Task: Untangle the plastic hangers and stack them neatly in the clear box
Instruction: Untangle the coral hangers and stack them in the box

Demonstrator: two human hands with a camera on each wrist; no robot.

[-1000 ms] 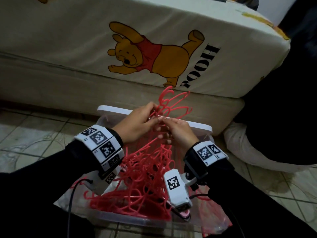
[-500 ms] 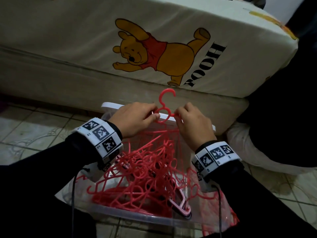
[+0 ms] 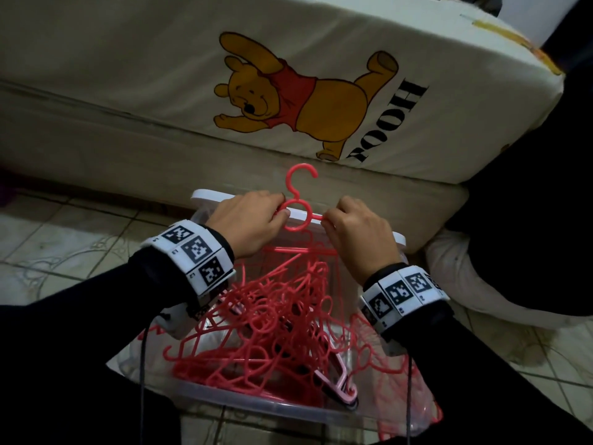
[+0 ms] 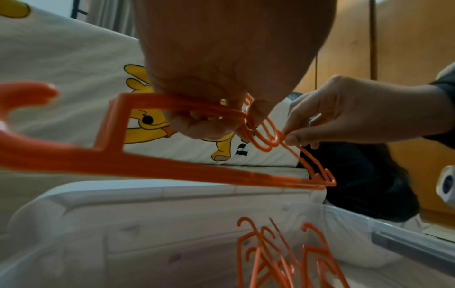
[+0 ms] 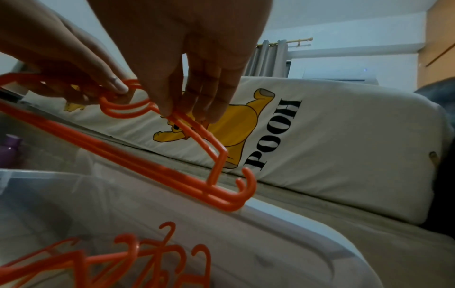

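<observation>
Head view: the word "POOH" is printed in black on the white mattress cover (image 3: 417, 59), next to one yellow bear in a red shirt (image 3: 288, 97). Each wrist carries a white band of square black-and-white markers.

Two hands work over one clear box (image 3: 224, 393). The left hand (image 3: 247, 223) pinches the left side of a red hanger (image 3: 296, 200) near its ring; the right hand (image 3: 356, 229) pinches its right shoulder bar, fingers (image 5: 169, 109) narrow on the plastic. From the wrist views two hangers seem to lie pressed together in this grip, though I cannot tell for sure. The hook stands upright above the box's far rim.

Inside the box lies a tangle of red hangers (image 3: 272, 332), too knotted to count, with one pale pink hanger (image 3: 340, 387) at the near right corner.

The box stands on a tiled floor (image 3: 64, 245) against the bed.
</observation>
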